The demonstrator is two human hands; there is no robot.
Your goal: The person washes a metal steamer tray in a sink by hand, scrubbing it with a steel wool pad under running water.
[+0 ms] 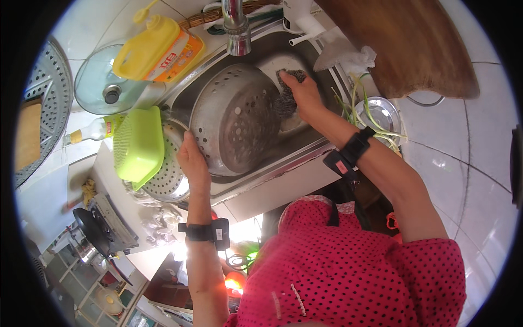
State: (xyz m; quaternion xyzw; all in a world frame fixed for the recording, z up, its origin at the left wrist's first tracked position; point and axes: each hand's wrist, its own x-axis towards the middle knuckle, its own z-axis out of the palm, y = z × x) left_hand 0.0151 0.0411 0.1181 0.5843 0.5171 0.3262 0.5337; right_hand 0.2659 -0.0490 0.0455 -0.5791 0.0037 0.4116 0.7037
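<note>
A dull metal steamer basket [249,122] with round holes is tipped on its side in the stainless steel sink [292,43], its scuffed bottom turned towards the right. My left hand [193,163] grips its rim on the left, the thumb showing on the near side. In my right hand [304,96] is a steel wool scrubber [286,102], close to the basket's bottom; whether they touch is hard to tell. Above the far side of the basin stands the chrome faucet [239,39]. No running water shows.
Left of the sink are a lime green plastic basket [139,147], a perforated metal bowl [167,178], a glass lid [104,73], a glass bottle [92,130] and a yellow detergent jug [159,49]. To the right lie green onions [365,104], a metal bowl [380,114] and a wooden cutting board [412,45].
</note>
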